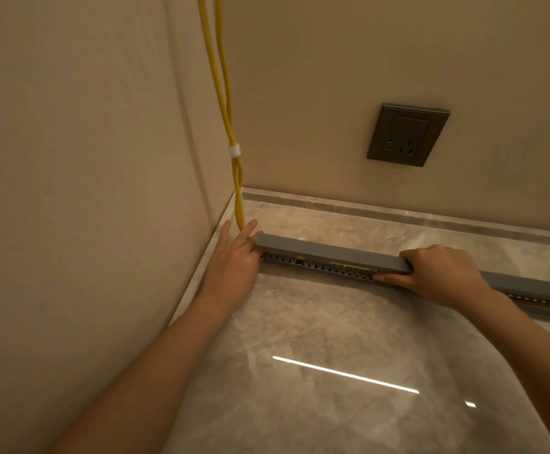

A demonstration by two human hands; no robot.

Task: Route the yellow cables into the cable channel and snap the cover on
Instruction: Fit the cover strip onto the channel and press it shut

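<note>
Two yellow cables (222, 93) hang down the wall corner, bound by a white tie (234, 150), and run into the left end of a grey slotted cable channel (319, 265) lying on the marble floor. Yellow shows through its side slots. A grey cover (329, 252) sits on top of the channel. My left hand (234, 260) rests at the cover's left end with fingers straight, touching it beside the cables. My right hand (437, 273) grips the cover and channel further right, fingers curled over the top and thumb along the slotted side.
A dark grey wall socket (408, 134) sits on the back wall above the floor. A stone skirting (398, 213) runs along the wall base. The channel continues right to the frame edge (542, 290). Glossy floor tiles (332, 371) lie in front.
</note>
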